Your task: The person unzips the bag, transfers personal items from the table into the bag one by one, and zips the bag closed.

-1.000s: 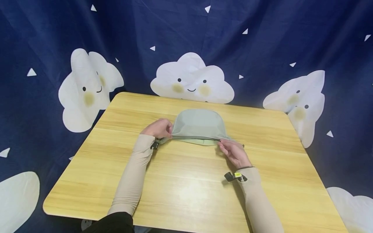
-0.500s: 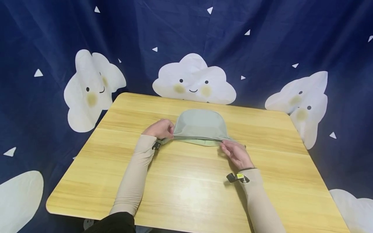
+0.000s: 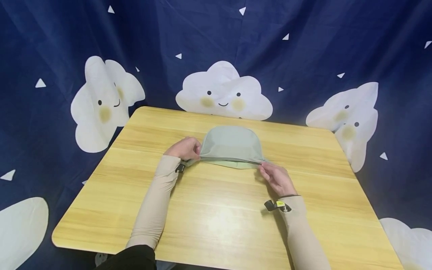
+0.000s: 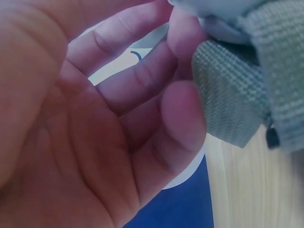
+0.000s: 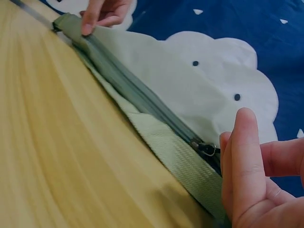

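Observation:
A pale green zippered bag (image 3: pixel 231 141) lies on the table, its dark zipper (image 5: pixel 142 97) running along the near edge. My left hand (image 3: pixel 185 148) pinches the bag's left corner at the zipper's end. Close by, in the left wrist view, a woven webbing strap (image 4: pixel 228 95) hangs beside its curled fingers. At the bag's right end my right hand (image 3: pixel 277 177) pinches the pull tab on the zipper slider (image 5: pixel 205 148); the fingers hide most of the tab. Whether the zipper teeth behind the slider are joined I cannot tell.
The wooden table (image 3: pixel 209 221) has rounded corners. A dark blue curtain (image 3: pixel 209 33) with white clouds hangs behind its far edge and sides. Black wrist mounts (image 3: pixel 275 206) sit on the beige sleeves.
My right hand has slid a little to the right along the zipper with the pull tab. The left hand keeps its pinch on the bag's corner.

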The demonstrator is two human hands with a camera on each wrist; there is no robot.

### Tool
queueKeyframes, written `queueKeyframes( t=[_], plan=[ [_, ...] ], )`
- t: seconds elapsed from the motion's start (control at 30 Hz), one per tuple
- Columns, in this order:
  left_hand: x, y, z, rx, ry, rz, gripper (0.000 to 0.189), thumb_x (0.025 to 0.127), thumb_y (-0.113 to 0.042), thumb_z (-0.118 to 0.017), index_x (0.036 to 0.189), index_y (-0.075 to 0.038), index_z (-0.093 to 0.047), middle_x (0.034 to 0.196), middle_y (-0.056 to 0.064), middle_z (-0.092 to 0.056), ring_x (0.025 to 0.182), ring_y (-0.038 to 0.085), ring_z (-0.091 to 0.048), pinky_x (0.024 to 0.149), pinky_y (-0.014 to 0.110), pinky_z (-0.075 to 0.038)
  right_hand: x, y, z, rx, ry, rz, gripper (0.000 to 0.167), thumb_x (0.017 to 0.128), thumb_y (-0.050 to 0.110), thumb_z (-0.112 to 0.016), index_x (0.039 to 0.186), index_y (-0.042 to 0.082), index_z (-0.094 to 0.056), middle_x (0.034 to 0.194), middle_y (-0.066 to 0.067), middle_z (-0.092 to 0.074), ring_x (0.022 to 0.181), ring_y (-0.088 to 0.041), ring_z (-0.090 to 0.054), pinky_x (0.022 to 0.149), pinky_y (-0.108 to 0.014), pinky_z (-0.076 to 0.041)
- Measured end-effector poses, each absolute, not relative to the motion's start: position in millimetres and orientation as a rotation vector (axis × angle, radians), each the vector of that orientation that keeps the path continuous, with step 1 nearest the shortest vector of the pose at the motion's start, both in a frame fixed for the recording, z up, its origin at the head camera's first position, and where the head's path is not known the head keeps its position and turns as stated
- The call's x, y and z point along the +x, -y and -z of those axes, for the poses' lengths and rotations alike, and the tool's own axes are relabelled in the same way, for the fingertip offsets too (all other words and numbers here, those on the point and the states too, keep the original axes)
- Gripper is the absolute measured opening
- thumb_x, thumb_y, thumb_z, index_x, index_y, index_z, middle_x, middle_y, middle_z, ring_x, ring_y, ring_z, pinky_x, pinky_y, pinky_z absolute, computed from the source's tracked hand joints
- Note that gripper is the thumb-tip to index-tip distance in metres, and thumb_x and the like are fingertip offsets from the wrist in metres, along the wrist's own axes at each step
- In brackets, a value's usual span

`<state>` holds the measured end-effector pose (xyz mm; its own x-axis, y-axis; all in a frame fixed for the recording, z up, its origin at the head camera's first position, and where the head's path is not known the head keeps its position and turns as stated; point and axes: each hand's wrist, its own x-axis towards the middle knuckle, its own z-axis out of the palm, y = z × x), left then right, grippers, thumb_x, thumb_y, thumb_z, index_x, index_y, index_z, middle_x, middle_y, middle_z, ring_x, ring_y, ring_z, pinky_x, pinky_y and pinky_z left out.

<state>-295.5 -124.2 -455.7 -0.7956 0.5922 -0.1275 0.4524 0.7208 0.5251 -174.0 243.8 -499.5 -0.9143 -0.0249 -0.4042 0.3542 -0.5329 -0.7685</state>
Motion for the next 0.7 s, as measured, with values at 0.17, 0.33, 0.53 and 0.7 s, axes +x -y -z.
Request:
queueKeyframes(
  t=[0.17, 0.33, 0.53, 0.7],
  plan=[
    [-296.5, 123.1, 457.2, 0.841, -2.633, -0.711, 0.027, 0.081, -0.008, -0.082, 0.065, -0.014, -0.060, 0.070, -0.004, -0.057, 0.064, 0.012, -0.052, 0.063, 0.027, -0.044, -170.9, -249.7, 498.2, 0.516, -1.368, 2.533, 0.022, 0.101, -0.006, -0.054, 0.101, 0.002, -0.074, 0.099, -0.009, -0.073, 0.089, -0.011, -0.074, 0.084, -0.016, -0.058],
    [-296.5, 124.6, 456.8, 0.847, -2.637, -0.708, 0.027, 0.080, -0.008, -0.082, 0.066, -0.014, -0.060, 0.069, -0.004, -0.056, 0.064, 0.012, -0.051, 0.064, 0.026, -0.043, -172.2, -248.2, 498.2, 0.519, -1.349, 2.540, 0.022, 0.101, -0.006, -0.054, 0.100, 0.002, -0.075, 0.096, -0.009, -0.074, 0.087, -0.012, -0.075, 0.082, -0.017, -0.058],
    [-295.8, 124.2, 456.7, 0.841, -2.637, -0.701, 0.026, 0.081, -0.008, -0.082, 0.066, -0.014, -0.061, 0.069, -0.004, -0.056, 0.064, 0.013, -0.051, 0.064, 0.027, -0.044, -172.0, -247.7, 497.4, 0.526, -1.346, 2.538, 0.024, 0.101, -0.007, -0.053, 0.100, 0.002, -0.074, 0.096, -0.008, -0.073, 0.086, -0.012, -0.074, 0.083, -0.017, -0.058],
    [-296.5, 124.1, 456.3, 0.842, -2.644, -0.692, 0.026, 0.081, -0.009, -0.082, 0.067, -0.014, -0.061, 0.069, -0.004, -0.057, 0.065, 0.013, -0.052, 0.064, 0.027, -0.044, -171.5, -247.7, 496.3, 0.530, -1.356, 2.535, 0.024, 0.102, -0.007, -0.052, 0.100, 0.002, -0.074, 0.097, -0.008, -0.073, 0.087, -0.011, -0.074, 0.085, -0.017, -0.058]
  ],
)
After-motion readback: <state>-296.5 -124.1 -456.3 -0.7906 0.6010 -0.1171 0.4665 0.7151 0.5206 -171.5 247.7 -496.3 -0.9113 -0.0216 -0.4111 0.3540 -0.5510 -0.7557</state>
